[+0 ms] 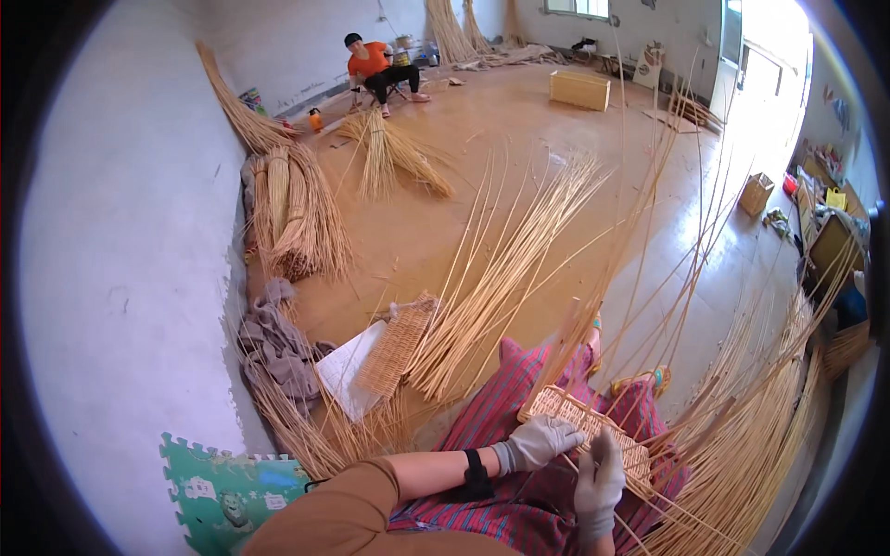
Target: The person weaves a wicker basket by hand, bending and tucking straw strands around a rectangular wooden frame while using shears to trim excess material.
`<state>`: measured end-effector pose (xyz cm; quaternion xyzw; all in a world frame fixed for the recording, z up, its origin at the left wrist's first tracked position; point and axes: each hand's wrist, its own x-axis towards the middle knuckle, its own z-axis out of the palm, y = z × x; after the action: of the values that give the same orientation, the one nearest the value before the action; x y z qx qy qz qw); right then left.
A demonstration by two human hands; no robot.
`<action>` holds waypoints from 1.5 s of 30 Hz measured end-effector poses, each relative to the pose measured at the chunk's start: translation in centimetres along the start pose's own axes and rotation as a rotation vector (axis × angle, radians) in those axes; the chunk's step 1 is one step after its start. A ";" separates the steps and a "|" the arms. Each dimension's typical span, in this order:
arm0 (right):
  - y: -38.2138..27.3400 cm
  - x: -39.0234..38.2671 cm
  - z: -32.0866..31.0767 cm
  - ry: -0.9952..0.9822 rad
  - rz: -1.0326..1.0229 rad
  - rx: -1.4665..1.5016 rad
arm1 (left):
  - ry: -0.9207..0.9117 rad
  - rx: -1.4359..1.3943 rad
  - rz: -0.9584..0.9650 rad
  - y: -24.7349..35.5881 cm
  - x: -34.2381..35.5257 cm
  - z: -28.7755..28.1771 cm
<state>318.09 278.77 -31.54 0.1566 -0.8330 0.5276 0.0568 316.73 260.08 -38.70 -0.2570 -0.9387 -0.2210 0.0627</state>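
Head view: the gloved left hand (540, 443) is closed on the near left edge of the small woven piece (593, 417), its fingers curled over the rim. The gloved right hand (598, 486) stands with fingers raised against the near side; whether they pinch a cane cannot be told.

The piece sits on the lap, over the striped cloth (496, 398). Judging by the weave, the left hand does best as a steady clamp, close to where the cane is being worked, so the row stays square while the right fingers press each turn snug against the last. Even tension matters: a hard pull would likely bow the edge, a slack one leave gaps.

A wooden stick (559, 350) slants up from the left end, and long canes rise beyond the piece; keeping these apart should prevent snags. The loose canes (732, 505) at the right crowd the right arm's side, so the elbow wants room. Farther out, a flat wicker panel (396, 347) leans on a white board (341, 372).
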 end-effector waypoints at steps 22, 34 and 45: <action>6.3 6.5 5.8 -0.201 0.369 0.641 | 0.172 0.086 0.027 -0.8 0.1 2.2; 5.9 4.8 4.6 -0.244 0.293 0.614 | 0.026 0.036 0.015 0.2 -0.1 0.8; 5.6 5.1 4.6 -0.282 0.291 0.639 | -0.022 0.057 0.000 -0.5 0.0 1.3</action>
<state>311.83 275.78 -37.05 0.1175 -0.6395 0.7367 -0.1857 316.46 260.22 -40.04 -0.2575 -0.9453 -0.1911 0.0596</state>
